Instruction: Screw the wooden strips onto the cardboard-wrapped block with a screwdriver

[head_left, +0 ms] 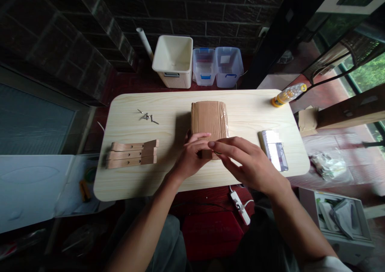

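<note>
A cardboard box (209, 117) with clear tape on its right side stands near the middle of the table. My left hand (194, 153) is closed at the box's near side, around what looks like a brown wooden piece (207, 154), mostly hidden by the fingers. Close beside it, my right hand (245, 159) has its thumb and fingers drawn together by the left fingertips, pinching something small I cannot make out. Several loose screws (146, 116) lie at the back left. In front of them are three shaped wooden pieces (132, 154) with drilled holes, side by side.
The pale table (168, 177) has rounded corners. A clear bottle-shaped item with yellow ends (288, 94) stands at its back right, and a flat case (275, 151) lies nearer. Behind are a cream bin (174, 71) and two clear tubs (229, 65). A power strip (240, 204) lies below.
</note>
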The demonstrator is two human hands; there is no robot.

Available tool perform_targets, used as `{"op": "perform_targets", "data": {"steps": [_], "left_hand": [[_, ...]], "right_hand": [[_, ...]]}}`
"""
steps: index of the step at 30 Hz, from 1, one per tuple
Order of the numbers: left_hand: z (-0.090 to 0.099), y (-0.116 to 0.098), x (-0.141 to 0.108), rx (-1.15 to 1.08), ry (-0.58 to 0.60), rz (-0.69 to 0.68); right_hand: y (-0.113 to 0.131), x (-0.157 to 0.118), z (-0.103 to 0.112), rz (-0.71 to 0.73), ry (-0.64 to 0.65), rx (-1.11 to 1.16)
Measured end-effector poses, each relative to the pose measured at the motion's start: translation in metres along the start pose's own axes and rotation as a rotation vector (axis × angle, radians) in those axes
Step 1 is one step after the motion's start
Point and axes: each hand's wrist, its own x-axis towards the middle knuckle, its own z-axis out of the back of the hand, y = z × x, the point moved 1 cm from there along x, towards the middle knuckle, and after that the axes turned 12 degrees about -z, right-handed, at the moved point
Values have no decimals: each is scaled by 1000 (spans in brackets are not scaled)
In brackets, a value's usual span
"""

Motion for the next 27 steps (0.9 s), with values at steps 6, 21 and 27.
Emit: {"op": "perform_targets", "data": {"steps": [6, 21, 27], "left_hand": [[1, 0, 1, 0, 15, -26], [-1, 2, -2, -9, -18, -31], [0, 2, 0, -34, -3, -10]], "right_hand": [[-3, -1, -3, -14, 14, 25], [-8, 0, -6, -16, -65, 55], [-11, 0, -7, -9, -119, 25]]}}
